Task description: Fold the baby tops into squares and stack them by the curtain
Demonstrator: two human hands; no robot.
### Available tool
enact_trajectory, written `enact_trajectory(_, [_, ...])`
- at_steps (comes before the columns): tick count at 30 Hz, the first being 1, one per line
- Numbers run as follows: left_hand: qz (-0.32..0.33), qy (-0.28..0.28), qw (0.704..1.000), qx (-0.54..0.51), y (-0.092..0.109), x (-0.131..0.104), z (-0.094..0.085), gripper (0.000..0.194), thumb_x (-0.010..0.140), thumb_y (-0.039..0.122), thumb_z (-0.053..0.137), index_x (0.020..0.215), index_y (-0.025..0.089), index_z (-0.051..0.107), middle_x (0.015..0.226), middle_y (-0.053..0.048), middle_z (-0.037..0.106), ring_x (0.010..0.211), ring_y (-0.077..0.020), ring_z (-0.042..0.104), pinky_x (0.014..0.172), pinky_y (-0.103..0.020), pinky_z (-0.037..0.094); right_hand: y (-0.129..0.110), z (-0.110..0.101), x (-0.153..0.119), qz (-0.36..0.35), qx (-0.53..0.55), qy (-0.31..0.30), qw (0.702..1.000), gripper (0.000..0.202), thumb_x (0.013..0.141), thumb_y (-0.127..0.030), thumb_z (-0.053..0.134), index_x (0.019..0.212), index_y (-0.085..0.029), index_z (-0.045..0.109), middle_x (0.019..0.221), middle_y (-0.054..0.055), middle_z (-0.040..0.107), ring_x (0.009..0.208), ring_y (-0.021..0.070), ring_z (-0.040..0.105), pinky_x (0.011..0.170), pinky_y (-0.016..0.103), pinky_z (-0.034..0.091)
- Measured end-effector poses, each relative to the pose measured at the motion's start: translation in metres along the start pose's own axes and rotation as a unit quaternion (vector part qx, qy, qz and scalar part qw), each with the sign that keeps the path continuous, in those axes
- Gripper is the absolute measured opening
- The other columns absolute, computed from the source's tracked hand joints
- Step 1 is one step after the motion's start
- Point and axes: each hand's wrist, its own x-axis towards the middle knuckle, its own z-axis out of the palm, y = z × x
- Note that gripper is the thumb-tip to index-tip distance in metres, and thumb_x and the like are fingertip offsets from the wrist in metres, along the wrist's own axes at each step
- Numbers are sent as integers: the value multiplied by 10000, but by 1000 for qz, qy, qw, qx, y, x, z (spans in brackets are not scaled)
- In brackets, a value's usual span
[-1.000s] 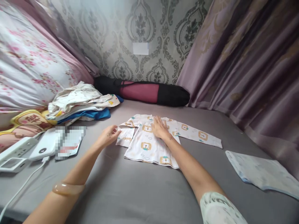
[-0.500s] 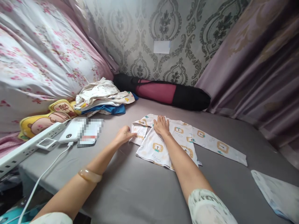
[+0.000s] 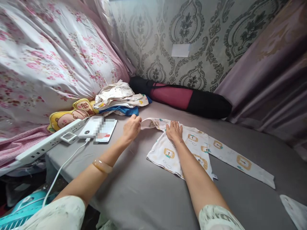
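A small white long-sleeved shirt (image 3: 153, 150) with an orange lion print lies spread on a grey bed sheet (image 3: 134, 191). My left hand (image 3: 131, 128) is closed on the end of its left sleeve, which it holds stretched out and raised a little off the sheet. Pressed flat on the upper part of the shirt, my right hand (image 3: 174, 131) has its fingers spread. The other sleeve reaches out straight to the right.
A pile of clothes (image 3: 120, 95) lies at the back, beside a long black and maroon bag (image 3: 172, 95). To the left are a yellow cushion (image 3: 59, 121), a power strip (image 3: 52, 140), a white power bank (image 3: 90, 127) with a cable, and a phone (image 3: 109, 129). Folded white cloth (image 3: 294, 210) sits at right.
My left hand has pulled the left sleeve outward from beside the shirt body and lifted it. My right hand stays on the shirt. The view has turned left.
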Motion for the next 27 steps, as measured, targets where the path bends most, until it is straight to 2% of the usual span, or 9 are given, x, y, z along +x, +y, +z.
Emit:
enact_trajectory(1, [22,33,998,52,-1,0,-3,241,858,120,441,953,184,653,980,-91,586,893,-220,551,739,-317,399,0,0,0,-1,-2,1,1000,628,1007,-420,151,1526,-102,301,1614,91,229,1493,236,126,1195,469,61])
enact_trajectory(3, [54,38,989,129,-6,-1,-5,284,883,105,392,968,180,653,1013,-125,582,942,-248,541,798,-355,402,0,0,-1,-1,-7,3,1000,619,1009,-413,153,1525,-106,304,1613,90,234,1492,236,130,1194,468,65])
enact_trajectory(8, [82,-78,980,164,-28,-11,10,305,803,74,446,970,171,682,1063,-159,607,1014,-299,527,835,-406,413,-1,-2,-2,-1,-21,-2,1000,621,1015,-422,128,1528,-115,297,1616,101,223,1495,231,116,1192,461,68])
enact_trajectory(10, [53,-105,986,117,-38,-11,15,320,767,92,477,974,196,698,1064,-132,633,1051,-303,531,876,-415,413,-1,-3,-3,-1,-20,-5,1000,625,1015,-427,123,1528,-116,297,1616,102,222,1495,230,114,1191,458,66])
enact_trajectory(13, [-44,-107,993,33,-50,1,17,337,788,144,456,1008,216,700,1057,-90,675,1035,-263,576,878,-357,431,-2,-4,-2,0,-18,-9,1000,631,1014,-428,118,1532,-110,288,1618,103,212,1495,231,109,1191,462,56])
enact_trajectory(17, [-169,-96,980,32,-61,20,16,324,851,334,475,1039,157,672,1068,-143,695,1001,-276,620,794,-316,443,-2,-3,-2,2,-21,-10,1000,632,1011,-423,111,1533,-111,285,1620,100,206,1494,229,108,1189,460,49])
enact_trajectory(21, [-185,-163,968,33,-65,30,18,395,719,528,642,856,158,654,924,-136,700,886,-276,637,643,-285,412,-2,-4,-2,2,-9,-11,1000,637,1006,-424,118,1532,-108,288,1619,97,214,1494,232,110,1191,460,50])
enact_trajectory(24, [-200,-232,952,-19,-65,37,19,318,655,491,697,672,196,578,668,-44,628,682,-205,600,537,-260,353,-2,-4,-2,1,0,-8,1000,636,1003,-423,132,1531,-106,289,1617,92,221,1491,233,117,1191,462,51])
enact_trajectory(27, [-209,-247,943,-75,-62,47,15,278,599,386,723,620,211,509,540,23,520,556,-150,514,488,-243,310,-2,-4,-2,2,4,-7,1000,632,1002,-419,144,1530,-105,292,1618,87,221,1492,236,114,1191,460,47])
